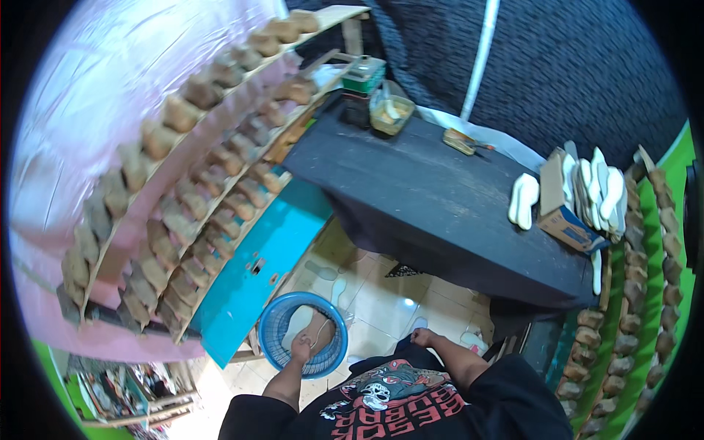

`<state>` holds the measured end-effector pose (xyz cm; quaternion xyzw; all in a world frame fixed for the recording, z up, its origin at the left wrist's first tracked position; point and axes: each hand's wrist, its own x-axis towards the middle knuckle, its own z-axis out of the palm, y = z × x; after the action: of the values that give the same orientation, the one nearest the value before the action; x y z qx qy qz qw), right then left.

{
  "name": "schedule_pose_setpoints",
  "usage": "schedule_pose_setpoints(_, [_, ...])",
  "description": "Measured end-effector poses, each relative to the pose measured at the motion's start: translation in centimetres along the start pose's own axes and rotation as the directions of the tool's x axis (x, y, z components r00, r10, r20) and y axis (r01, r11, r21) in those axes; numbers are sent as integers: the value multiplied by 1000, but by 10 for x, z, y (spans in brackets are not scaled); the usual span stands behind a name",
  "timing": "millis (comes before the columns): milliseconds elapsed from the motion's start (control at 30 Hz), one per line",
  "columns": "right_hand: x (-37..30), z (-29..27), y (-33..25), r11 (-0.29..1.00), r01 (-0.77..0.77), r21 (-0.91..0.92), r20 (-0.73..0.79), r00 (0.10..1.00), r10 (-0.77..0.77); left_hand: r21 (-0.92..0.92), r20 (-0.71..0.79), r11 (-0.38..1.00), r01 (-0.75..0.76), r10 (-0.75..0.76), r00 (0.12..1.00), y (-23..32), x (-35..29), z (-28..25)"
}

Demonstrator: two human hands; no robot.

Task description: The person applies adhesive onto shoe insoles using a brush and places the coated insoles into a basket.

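My left hand [301, 347] is over the blue plastic basket [267, 342], its fingers closed at the lower end of a pale insole [300, 320]. The insole reaches into the basket's opening, and a thin light strip lies beside it. My right hand [423, 336] is closed near my lap; its inner side is hidden, so what it may hold cannot be made out. Just beyond it shows a small pale bluish object [419, 323]. More sole-shaped pieces [338, 291] lie on the tiles past the basket.
A dark-covered table [411, 187] stands ahead, bearing a carton of insoles [573, 229], loose white insoles [523, 199], a plastic tub [392, 115] and a green-topped can [364, 75]. Shoe lasts [180, 114] fill racks on both sides. A turquoise panel [257, 264] leans near the basket.
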<state>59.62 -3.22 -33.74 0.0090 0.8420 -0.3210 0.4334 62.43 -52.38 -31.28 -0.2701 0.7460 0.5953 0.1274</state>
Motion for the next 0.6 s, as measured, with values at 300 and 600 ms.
schedule_pose_setpoints(300, [-27,-75,85,980,-110,164,-115,985,129,159,196,985,-65,33,980,96,13,180])
schedule_pose_setpoints(600, [-11,-142,113,985,-94,142,-99,989,108,47,763,911,-409,232,604,262,-13,354])
